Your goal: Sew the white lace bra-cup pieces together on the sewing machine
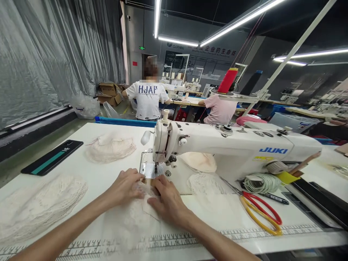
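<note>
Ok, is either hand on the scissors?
No, the scissors lie apart on the right of the view, while the left hand and right hand are on the sheer white fabric.

On the white tabletop, scissors with red and yellow handles, next to a coil of pale green cord and a black pen. Further back, brown cardboard boxes near a big silver curtain, a person in a white shirt, a person in pink. Up high, long bright lights.
</note>
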### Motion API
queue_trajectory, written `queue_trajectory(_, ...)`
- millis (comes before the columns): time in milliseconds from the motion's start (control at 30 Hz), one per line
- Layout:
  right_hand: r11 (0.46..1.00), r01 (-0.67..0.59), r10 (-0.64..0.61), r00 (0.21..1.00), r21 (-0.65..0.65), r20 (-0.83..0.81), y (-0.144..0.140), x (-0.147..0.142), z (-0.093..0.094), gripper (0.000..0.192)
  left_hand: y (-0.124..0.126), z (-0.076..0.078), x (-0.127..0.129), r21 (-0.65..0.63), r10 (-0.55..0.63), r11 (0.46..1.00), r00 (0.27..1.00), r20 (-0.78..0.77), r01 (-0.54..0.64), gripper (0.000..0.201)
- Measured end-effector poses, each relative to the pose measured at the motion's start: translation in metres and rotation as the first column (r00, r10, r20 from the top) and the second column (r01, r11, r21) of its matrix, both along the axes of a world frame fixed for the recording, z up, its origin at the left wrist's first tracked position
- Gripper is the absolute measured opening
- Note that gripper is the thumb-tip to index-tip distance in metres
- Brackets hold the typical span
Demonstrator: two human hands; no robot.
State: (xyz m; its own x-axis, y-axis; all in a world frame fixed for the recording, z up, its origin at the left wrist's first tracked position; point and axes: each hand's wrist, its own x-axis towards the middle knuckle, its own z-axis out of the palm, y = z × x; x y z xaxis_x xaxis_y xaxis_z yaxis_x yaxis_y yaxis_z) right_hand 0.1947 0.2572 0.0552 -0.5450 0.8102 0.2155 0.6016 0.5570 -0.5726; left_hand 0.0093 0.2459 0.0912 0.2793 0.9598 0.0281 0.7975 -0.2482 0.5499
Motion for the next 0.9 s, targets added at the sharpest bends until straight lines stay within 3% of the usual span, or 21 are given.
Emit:
queue_trajectory(100,0.981,-0.082,0.048,0.981,-0.176,-0.188,-0.003,0.006,0.004,0.012,-0.004,0.007,-0.001,-0.122,-0.010,0.992,0.996,0.089,0.021,0.020)
queue_trajectory(167,0.927,-0.198,0.112,0.957,-0.318,-0.268,-0.011,0.014,0.013,0.010,-0.023,0.015,0.000,-0.220,-0.012,0.974,0.983,0.185,0.053,0.028)
queue_trajectory(233,0.784,-0.351,0.142,0.904,-0.511,-0.403,-0.023,0.023,0.024,0.017,-0.049,0.024,0.002,-0.405,0.039,0.904,0.919,0.393,0.135,0.026)
queue_trajectory(333,0.490,-0.522,0.037,0.812,-0.698,-0.582,-0.047,0.037,0.037,0.036,-0.087,0.031,0.007,-0.611,0.271,0.750,0.725,0.633,0.254,0.027)
queue_trajectory(400,0.420,-0.522,-0.007,0.816,-0.742,-0.578,-0.063,0.045,0.040,0.043,-0.108,0.028,0.012,-0.663,0.380,0.699,0.648,0.660,0.266,0.032)
queue_trajectory(467,0.383,-0.494,-0.017,0.841,-0.780,-0.541,-0.078,0.053,0.039,0.045,-0.125,0.021,0.019,-0.699,0.434,0.660,0.621,0.653,0.274,0.036)
queue_trajectory(567,0.344,-0.461,-0.003,0.871,-0.818,-0.492,-0.097,0.065,0.033,0.047,-0.145,0.005,0.031,-0.721,0.432,0.625,0.637,0.638,0.299,0.039)
queue_trajectory(733,0.412,-0.409,0.025,0.898,-0.814,-0.439,-0.123,0.081,0.011,0.035,-0.170,-0.023,0.049,-0.719,0.404,0.629,0.665,0.628,0.297,0.035)
queue_trajectory(900,0.349,-0.417,0.069,0.904,-0.839,-0.421,-0.141,0.094,-0.013,0.037,-0.187,-0.032,0.054,-0.771,0.479,0.556,0.639,0.602,0.309,0.035)
